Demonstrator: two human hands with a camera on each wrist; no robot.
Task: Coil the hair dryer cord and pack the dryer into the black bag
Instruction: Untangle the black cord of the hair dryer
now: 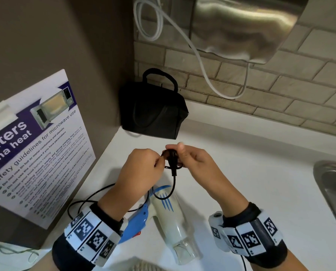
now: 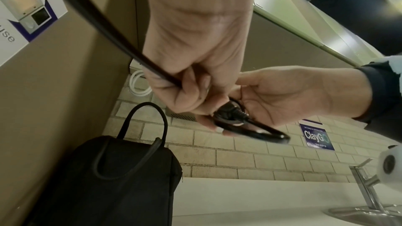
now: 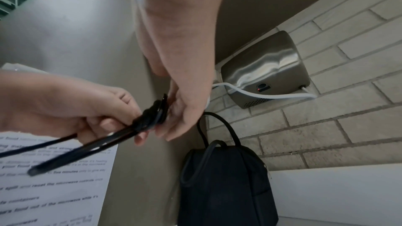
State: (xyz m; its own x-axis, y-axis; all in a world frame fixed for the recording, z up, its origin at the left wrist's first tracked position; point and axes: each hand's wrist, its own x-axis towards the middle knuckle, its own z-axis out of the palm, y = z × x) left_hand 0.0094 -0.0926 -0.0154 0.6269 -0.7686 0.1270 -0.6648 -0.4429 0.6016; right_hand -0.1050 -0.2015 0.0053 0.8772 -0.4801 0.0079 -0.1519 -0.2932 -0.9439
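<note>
1. Two hands on the cord [image 1: 174, 184], raised above the counter [image 1: 241, 173]. Left hand [image 1: 141, 169] pinches the cord; right hand [image 1: 192, 163] grips the plug [image 1: 172, 157] plus one small loop.
2. Landmark = hair dryer [image 1: 171, 216], lying on the counter just below the hands. Most of the cord lies loose on the counter to its left, uncoiled.
3. Black bag [image 1: 153, 108] stands beyond the dryer, against the back wall in the corner. Looks closed; zipper not clear from here.
4. Judgement: coiling has barely begun.
5. Risks:
 - first loop is tiny, so tight bends near the plug could kink the cord or spring open.
 - pulling slack could drag the dryer toward the sink [image 1: 335, 192] on its right.
 - loose cord may snag under the dryer.
</note>
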